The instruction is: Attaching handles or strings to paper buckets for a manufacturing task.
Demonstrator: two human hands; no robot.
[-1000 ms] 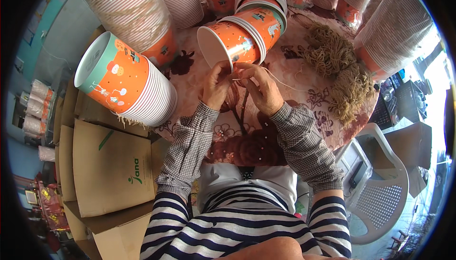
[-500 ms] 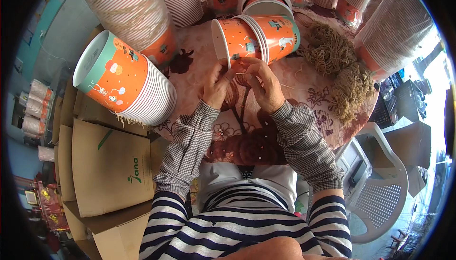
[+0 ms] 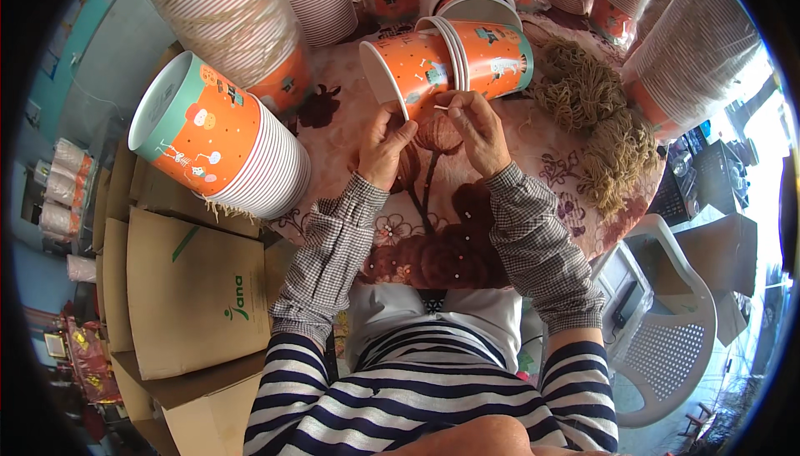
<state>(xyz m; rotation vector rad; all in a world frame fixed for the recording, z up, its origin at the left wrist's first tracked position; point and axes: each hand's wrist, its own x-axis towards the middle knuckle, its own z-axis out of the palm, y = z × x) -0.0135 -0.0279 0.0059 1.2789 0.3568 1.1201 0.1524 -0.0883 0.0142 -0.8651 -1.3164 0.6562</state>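
Note:
On the table in front of me, an orange paper bucket (image 3: 408, 63) lies on its side, its open mouth toward the left. My left hand (image 3: 383, 148) is closed on the near edge of its rim, thumb outside. A pale end of cord (image 3: 442, 107) sticks out of my right hand (image 3: 482, 133), whose thumb and forefinger are pinched together beside the near side of the bucket. More nested orange buckets (image 3: 500, 54), with green bases, lie against it on the right, their white rims stacked close. Part of the cord is hidden by the fingers.
Beige string bundles (image 3: 596, 119) lie to the right on the flowered tablecloth (image 3: 542, 223). A tall bucket stack (image 3: 242, 156) leans at the left, above a cardboard box (image 3: 196, 289). Plastic-wrapped stacks (image 3: 225, 14) line the back. A white plastic chair (image 3: 667, 364) stands at the right.
My hands have drawn slightly apart, the right one moving right with the cord end now showing. The front bucket's mouth has swung a little to the left and nearer me.

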